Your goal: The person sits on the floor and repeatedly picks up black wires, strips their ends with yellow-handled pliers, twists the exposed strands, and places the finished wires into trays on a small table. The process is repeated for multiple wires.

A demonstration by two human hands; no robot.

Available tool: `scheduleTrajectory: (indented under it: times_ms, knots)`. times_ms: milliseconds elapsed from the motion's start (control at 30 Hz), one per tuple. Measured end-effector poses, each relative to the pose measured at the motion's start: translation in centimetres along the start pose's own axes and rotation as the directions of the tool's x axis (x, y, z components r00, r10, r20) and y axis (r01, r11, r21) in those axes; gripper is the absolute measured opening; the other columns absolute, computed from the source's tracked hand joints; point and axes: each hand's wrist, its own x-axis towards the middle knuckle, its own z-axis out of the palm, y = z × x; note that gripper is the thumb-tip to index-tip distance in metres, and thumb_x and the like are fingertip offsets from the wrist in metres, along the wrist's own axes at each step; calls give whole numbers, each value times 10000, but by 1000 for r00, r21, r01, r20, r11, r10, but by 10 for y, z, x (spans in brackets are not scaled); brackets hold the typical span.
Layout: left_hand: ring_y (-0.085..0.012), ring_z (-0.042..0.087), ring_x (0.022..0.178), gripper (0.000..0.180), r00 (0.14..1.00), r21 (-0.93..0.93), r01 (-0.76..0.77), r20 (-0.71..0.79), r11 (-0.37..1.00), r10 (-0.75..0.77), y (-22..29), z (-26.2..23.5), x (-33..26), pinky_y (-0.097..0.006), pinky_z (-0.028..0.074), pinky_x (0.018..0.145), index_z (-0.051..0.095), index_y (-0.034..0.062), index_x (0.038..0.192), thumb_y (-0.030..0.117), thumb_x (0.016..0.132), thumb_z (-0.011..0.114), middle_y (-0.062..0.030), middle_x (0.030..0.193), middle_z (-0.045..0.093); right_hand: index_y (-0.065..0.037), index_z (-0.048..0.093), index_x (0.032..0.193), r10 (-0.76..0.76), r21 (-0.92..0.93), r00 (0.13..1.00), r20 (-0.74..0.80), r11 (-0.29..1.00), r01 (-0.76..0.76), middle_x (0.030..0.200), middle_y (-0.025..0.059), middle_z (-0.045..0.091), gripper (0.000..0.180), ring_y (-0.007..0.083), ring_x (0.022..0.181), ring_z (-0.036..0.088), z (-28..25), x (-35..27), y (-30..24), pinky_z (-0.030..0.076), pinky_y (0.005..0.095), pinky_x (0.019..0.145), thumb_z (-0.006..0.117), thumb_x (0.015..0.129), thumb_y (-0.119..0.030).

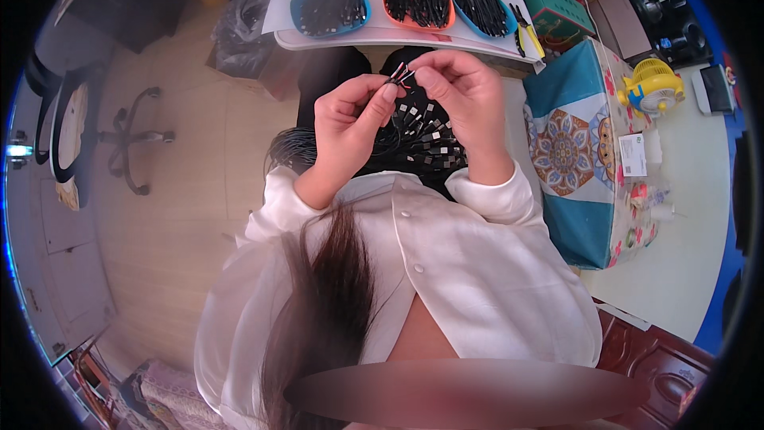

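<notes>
My left hand is closed in a pinch over my lap, holding thin black cable ends with reddish and white wire tips splayed out. Close beside it, my right hand has thumb and forefinger pinched at the tip of one of those wires. How firmly it grips is hard to see at this size. Below both hands, a large bundle of black cables lies across my lap. Its many small silvery plugs fan out under my right hand.
Ahead, a white table bears a blue bowl, an orange bowl and another blue bowl, all full of black wire pieces. Yellow-handled cutters lie at its right edge. A yellow fan stands right, an office-chair base left.
</notes>
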Motion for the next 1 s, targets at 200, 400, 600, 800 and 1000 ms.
scheduleTrajectory:
  times_ms: [200, 400, 600, 800, 1000]
  knots:
    - [-34, 440, 596, 159, 996, 145, -85, -8, 986, 87, -6, 2, 1, -177, 300, 500, 658, -55, 962, 93, 945, 600, 7, 725, 577, 24, 667, 998, 66, -52, 997, 38, 997, -64, 936, 72, 686, 154, 85, 759, 610, 0, 2, 3, 484, 207, 681, 695, 860, -39]
    - [-36, 416, 565, 155, 997, -179, 63, -32, 982, -70, -6, 1, 0, -181, 290, 478, 661, -45, 968, 97, 943, 602, 3, 688, 551, 7, 634, 1003, 196, 412, 979, 50, 889, -199, 932, 59, 663, 124, 84, 765, 590, 9, -5, 22, 470, 209, 666, 644, 897, -58]
    - [-54, 363, 506, 165, 930, -479, 359, 258, 801, -262, -4, -13, 7, -210, 235, 448, 651, -44, 893, 94, 939, 572, -7, 618, 510, 10, 618, 1017, 247, 682, 868, 432, 541, -493, 864, 37, 634, 154, 98, 788, 619, 5, 1, 27, 488, 208, 658, 639, 898, -85]
    - [-63, 344, 466, 187, 816, -512, 568, 455, 645, -356, -5, -22, 9, -226, 221, 418, 630, -52, 825, 98, 918, 569, -17, 592, 495, 37, 627, 996, 250, 358, 927, 280, 868, -343, 862, 55, 648, 162, 121, 744, 626, -1, -1, 6, 523, 237, 707, 658, 883, -76]
    - [-70, 401, 499, 174, 901, -476, 421, 315, 772, -297, -10, -14, 3, -218, 254, 438, 658, -53, 863, 101, 917, 596, -35, 638, 553, 48, 641, 986, 276, 461, 913, 299, 796, -392, 860, 74, 659, 149, 128, 726, 627, -3, -2, 6, 521, 232, 690, 662, 879, -53]
